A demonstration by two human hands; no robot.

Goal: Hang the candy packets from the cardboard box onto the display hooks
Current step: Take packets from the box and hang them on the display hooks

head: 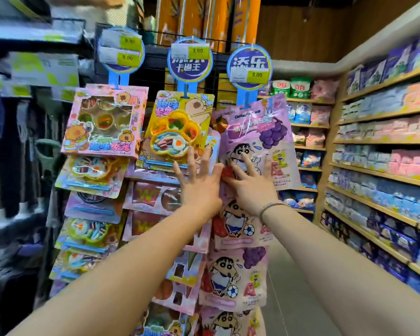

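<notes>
A hanging display rack holds three columns of candy packets. My left hand [199, 183] is spread with straight fingers against the lower edge of the yellow paw-tray packet [177, 132] in the middle column. My right hand [250, 183] lies with straight fingers on the purple cartoon grape packet [260, 139] at the top of the right column, one fingertip on the cartoon face. A pink packet with round candy wells [104, 120] hangs at the top left. The cardboard box is out of view. The hooks are hidden behind the packets.
Round blue price signs [190, 60] top each column. More cartoon packets [235, 272] hang below my hands. Wooden shelves of boxed goods [383, 170] run along the right wall, with an aisle floor [284, 287] between. Dark blurred shelving [15, 141] stands at left.
</notes>
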